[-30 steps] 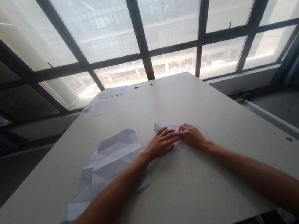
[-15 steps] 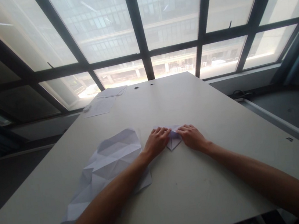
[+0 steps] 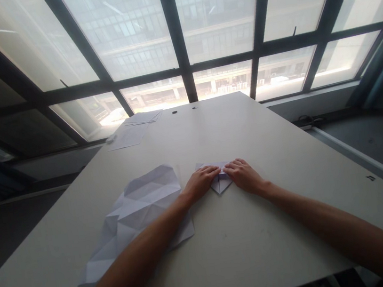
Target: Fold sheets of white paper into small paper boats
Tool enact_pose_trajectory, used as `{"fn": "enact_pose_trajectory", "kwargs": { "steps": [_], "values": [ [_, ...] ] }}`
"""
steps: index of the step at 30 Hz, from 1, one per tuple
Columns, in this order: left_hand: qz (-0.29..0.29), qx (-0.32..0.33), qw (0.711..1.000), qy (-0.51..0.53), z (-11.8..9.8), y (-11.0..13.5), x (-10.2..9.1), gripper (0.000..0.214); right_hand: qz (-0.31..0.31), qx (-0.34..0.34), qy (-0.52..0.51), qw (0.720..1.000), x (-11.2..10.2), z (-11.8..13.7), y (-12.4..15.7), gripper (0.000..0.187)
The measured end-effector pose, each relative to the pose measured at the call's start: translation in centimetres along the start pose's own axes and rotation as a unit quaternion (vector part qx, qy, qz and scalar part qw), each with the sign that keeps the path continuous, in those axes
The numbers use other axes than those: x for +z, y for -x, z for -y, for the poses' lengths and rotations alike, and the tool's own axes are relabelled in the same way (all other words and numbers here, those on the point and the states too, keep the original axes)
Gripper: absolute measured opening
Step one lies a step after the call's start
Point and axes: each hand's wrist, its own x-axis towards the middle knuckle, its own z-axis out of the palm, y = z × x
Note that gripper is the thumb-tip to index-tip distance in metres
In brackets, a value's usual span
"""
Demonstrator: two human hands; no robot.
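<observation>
A small piece of folded white paper (image 3: 220, 186) lies on the table with one pointed corner towards me. My left hand (image 3: 202, 180) covers its left side, fingers together and bent over the paper. From the right, my right hand (image 3: 243, 174) grips the other side, its fingertips close to those of the left. Between the fingertips a folded flap shows, and creases run down to the point. Both thumbs are mostly hidden. Beside my left forearm lies a large creased white sheet (image 3: 144, 190), partly covered by that arm.
The white table (image 3: 283, 240) reaches to a wall of dark-framed windows (image 3: 186, 82). At its far left corner lie several flat paper sheets (image 3: 129, 135). A small dark mark (image 3: 370, 178) is near the right edge, and a round dark hole (image 3: 175, 112) near the far edge.
The raised flap of the folded paper now lies flatter under my fingers. My left fingertips have come slightly down, and my right hand has shifted a little to the left.
</observation>
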Motion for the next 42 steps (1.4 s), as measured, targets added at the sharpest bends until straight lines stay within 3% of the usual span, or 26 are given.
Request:
{"fn": "enact_pose_trajectory", "kwargs": {
  "steps": [8, 15, 21, 26, 32, 42],
  "values": [
    [0.028, 0.014, 0.998, 0.051, -0.2, 0.1, 0.6, 0.038, 0.0, -0.004, 0.039, 0.999, 0.2, 0.6, 0.2, 0.029],
    [0.091, -0.034, 0.995, 0.014, 0.2, 0.7, 1.7, 0.061, 0.003, 0.039, 0.063, 0.997, 1.1, 0.4, 0.5, 0.044],
    [0.109, -0.032, 0.993, 0.004, 0.1, 0.8, 1.4, 0.067, 0.022, -0.002, -0.002, 1.0, 1.1, 0.4, 0.4, 0.052],
    [0.119, -0.058, 0.991, -0.001, 0.1, 0.7, 1.6, 0.067, 0.071, 0.012, -0.066, 0.995, 1.5, -0.2, 0.3, 0.06],
    [0.096, -0.094, 0.991, 0.009, 0.3, 0.7, 2.0, 0.067, 0.079, 0.044, -0.055, 0.994, 1.8, -0.5, 0.3, 0.062],
    [0.064, -0.038, 0.995, 0.061, 0.1, 0.5, 1.3, 0.047, 0.066, 0.093, -0.038, 0.993, 2.0, -0.4, 0.3, 0.061]
  ]
}}
